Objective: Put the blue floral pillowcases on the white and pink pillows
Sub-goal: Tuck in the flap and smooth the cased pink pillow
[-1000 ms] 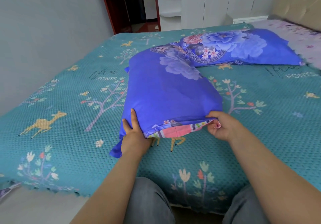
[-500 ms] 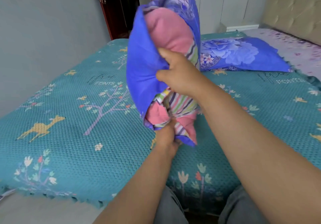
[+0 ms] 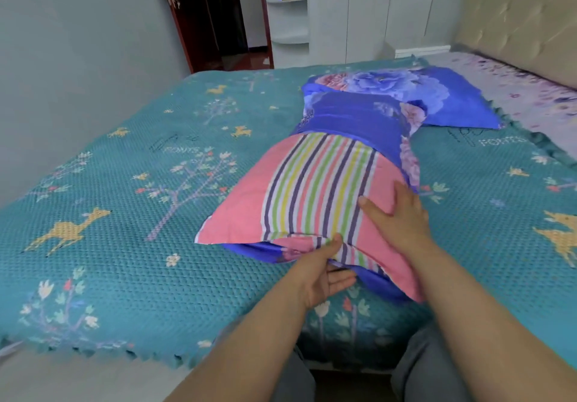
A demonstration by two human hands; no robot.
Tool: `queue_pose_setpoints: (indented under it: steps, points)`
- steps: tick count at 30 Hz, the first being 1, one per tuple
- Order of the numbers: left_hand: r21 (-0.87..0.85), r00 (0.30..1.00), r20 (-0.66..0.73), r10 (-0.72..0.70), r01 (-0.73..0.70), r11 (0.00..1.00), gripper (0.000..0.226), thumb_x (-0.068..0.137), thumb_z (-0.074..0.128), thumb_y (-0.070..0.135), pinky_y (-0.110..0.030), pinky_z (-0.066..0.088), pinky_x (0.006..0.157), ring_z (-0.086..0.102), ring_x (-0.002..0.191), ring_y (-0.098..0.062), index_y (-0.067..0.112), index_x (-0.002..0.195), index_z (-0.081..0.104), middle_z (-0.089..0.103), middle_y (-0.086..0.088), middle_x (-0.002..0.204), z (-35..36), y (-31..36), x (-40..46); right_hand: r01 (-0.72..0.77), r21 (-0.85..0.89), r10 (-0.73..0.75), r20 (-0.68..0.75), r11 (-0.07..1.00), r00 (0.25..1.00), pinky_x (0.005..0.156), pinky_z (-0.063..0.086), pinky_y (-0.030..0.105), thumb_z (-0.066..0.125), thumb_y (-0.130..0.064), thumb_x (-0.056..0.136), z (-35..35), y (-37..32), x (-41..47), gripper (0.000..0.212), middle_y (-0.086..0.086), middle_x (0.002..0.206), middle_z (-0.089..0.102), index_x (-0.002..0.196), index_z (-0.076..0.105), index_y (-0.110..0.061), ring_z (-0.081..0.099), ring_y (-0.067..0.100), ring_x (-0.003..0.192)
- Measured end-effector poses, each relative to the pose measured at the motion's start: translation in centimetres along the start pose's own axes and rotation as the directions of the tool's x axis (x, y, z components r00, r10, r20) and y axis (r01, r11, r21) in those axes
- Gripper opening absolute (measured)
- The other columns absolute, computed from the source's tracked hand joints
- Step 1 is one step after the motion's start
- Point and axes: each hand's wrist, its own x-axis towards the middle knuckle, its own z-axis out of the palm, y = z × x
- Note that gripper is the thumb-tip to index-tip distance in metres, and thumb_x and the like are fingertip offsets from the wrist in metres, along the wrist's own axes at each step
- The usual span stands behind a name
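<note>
A pink pillow point(image 3: 299, 195) with coloured stripes lies on the bed in front of me. Its far end sits inside a blue floral pillowcase point(image 3: 356, 117); the near half is bare, with blue cloth bunched under its front edge. My right hand point(image 3: 396, 217) rests flat on the pillow's near right part, fingers straight. My left hand point(image 3: 321, 270) is at the front edge, thumb on top of the pillow and fingers under it, pinching the edge. A second pillow point(image 3: 431, 95), fully inside a blue floral case, lies behind, toward the headboard.
The bed carries a teal quilted spread point(image 3: 131, 214) with deer and tree prints. A pale floral sheet point(image 3: 524, 95) and a padded headboard are at the far right. A grey wall runs along the left, and a dark door and white cupboards stand behind.
The pillow was held upright in the air half a second ago; now it lies flat on the bed with its pink striped half uncovered. My right hand has let go and rests flat on it.
</note>
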Motion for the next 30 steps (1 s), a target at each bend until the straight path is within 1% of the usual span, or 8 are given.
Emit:
queue_pose_setpoints:
  steps: [8,11,16,19,22,25,27,30]
  points:
    - [0.134,0.983,-0.158,0.090,-0.069,0.989,0.047,0.086,0.056,0.055,-0.029,0.051,0.061,0.068,0.079,-0.020,0.012,0.106,0.059,0.069,-0.008,0.095,0.9,-0.6,0.7,-0.339,0.592,0.076,0.423,0.731,0.903,0.104,0.042,0.040,0.077,-0.077,0.037,-0.8,2.8,-0.3,0.130,-0.003,0.138,0.050,0.145,0.029,-0.021,0.053,0.017,0.120]
    - [0.104,0.936,-0.309,0.170,-0.144,0.984,0.063,0.079,0.061,0.061,-0.032,0.055,0.062,0.065,0.075,-0.020,0.005,0.107,0.059,0.064,-0.006,0.079,1.1,-1.0,1.3,-0.320,0.621,0.014,0.445,0.715,0.895,0.100,0.046,0.035,0.085,-0.041,0.062,-0.5,2.2,-1.4,0.102,0.001,0.133,0.053,0.144,0.029,-0.017,0.056,0.017,0.115]
    - [-0.322,0.846,-0.434,0.310,-0.467,0.823,0.105,0.051,0.071,0.075,-0.045,0.057,0.077,0.066,0.101,-0.023,0.019,0.135,0.044,0.063,-0.003,0.122,-1.3,1.0,1.7,-0.164,0.620,-0.049,0.312,0.767,0.949,0.072,0.054,0.024,0.058,0.001,0.084,-3.5,1.5,-1.9,0.032,0.006,0.094,0.069,0.116,0.057,-0.005,0.065,0.014,0.079]
    - [-0.309,0.633,-0.715,0.297,-0.667,0.678,0.073,0.077,0.070,0.048,-0.050,0.053,0.086,0.063,0.100,-0.024,0.016,0.133,0.035,0.057,-0.006,0.121,-5.6,3.2,1.3,-0.145,0.526,-0.071,0.369,0.838,0.927,0.079,0.054,0.024,0.061,-0.007,0.086,-8.8,4.1,-1.7,0.022,0.003,0.089,0.072,0.108,0.063,-0.006,0.067,0.015,0.077]
    - [-0.082,0.399,-0.829,0.391,-0.780,0.621,0.066,0.085,0.063,0.011,-0.031,0.053,0.076,0.059,0.072,-0.018,0.017,0.139,0.026,0.053,-0.019,0.125,-7.6,4.3,0.4,-0.077,-0.041,0.087,0.394,0.996,0.915,0.093,0.046,0.034,0.068,-0.021,0.083,-11.6,7.0,-2.0,0.030,0.010,0.109,0.068,0.111,0.065,-0.010,0.061,0.028,0.103]
    - [0.490,0.322,-0.628,0.708,-0.543,0.682,0.041,0.089,0.056,0.022,-0.031,0.052,0.081,0.061,0.080,-0.024,0.019,0.130,0.049,0.061,-0.012,0.111,-6.0,4.3,0.2,-0.205,-0.323,0.280,0.206,0.924,0.938,0.095,0.039,0.037,0.065,-0.030,0.084,-10.5,7.0,-3.2,0.053,0.017,0.132,0.050,0.130,0.048,-0.010,0.049,0.033,0.118]
    - [0.876,0.350,-0.316,0.882,-0.248,0.412,0.039,0.090,0.049,0.047,-0.042,0.039,0.102,0.057,0.109,-0.028,0.027,0.124,0.055,0.062,-0.003,0.116,-4.3,4.4,-0.3,-0.158,-0.341,0.159,-0.025,0.927,0.987,0.101,0.034,0.045,0.054,-0.022,0.086,-9.5,5.0,-3.6,0.051,0.016,0.135,0.039,0.134,0.040,-0.016,0.040,0.036,0.124]
    - [0.990,0.560,0.092,0.823,-0.142,-0.014,0.061,0.086,0.030,0.069,-0.045,0.022,0.114,0.035,0.135,-0.023,0.039,0.139,0.035,0.036,0.008,0.149,-1.9,6.0,-0.7,0.209,-0.211,-0.239,-0.128,0.955,0.962,0.103,0.035,0.041,0.048,-0.017,0.088,-8.1,1.0,-3.0,0.043,0.006,0.133,0.044,0.131,0.051,-0.022,0.042,0.028,0.124]
